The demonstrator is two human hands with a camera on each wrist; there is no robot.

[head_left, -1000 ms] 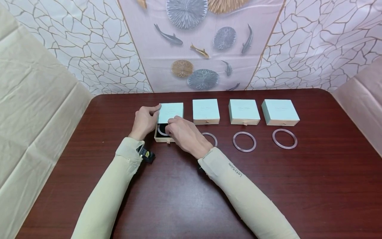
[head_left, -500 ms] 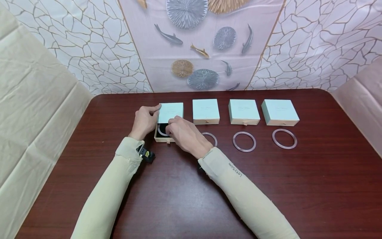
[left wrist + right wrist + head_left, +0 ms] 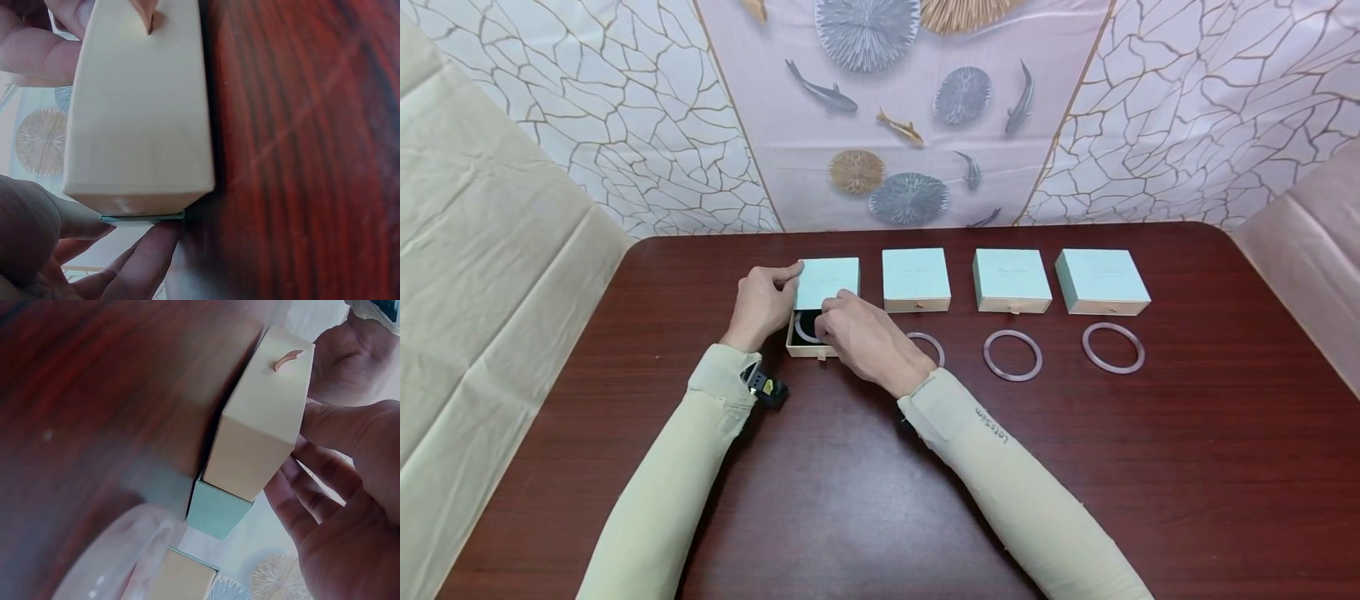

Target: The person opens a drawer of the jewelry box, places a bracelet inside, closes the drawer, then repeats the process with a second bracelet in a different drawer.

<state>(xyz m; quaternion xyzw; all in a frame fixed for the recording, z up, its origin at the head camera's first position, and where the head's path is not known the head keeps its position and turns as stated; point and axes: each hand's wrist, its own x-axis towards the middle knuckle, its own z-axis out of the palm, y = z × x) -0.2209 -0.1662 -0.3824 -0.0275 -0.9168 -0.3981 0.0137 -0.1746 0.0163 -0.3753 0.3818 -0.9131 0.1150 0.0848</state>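
Observation:
At the leftmost mint box (image 3: 827, 283), the cream drawer (image 3: 808, 352) is pulled partway out toward the person. My left hand (image 3: 760, 304) grips the left side of the mint cover, thumb on its top edge. A pale lilac bangle (image 3: 800, 332) lies on the drawer's black lining. My right hand (image 3: 868, 342) pinches the bangle's right part inside the drawer, covering that part and its own fingertips. In the left wrist view, fingers of my left hand (image 3: 37, 237) touch the cover behind the drawer; the right wrist view shows my right hand (image 3: 356, 550) over the drawer (image 3: 269, 400).
Three closed mint boxes (image 3: 915, 275) (image 3: 1012, 277) (image 3: 1102, 277) stand in a row to the right. In front of them lie three bangles (image 3: 940, 348) (image 3: 987, 357) (image 3: 1138, 354), the nearest partly behind my right hand. The dark wooden table (image 3: 850, 500) reaches back to a patterned cloth.

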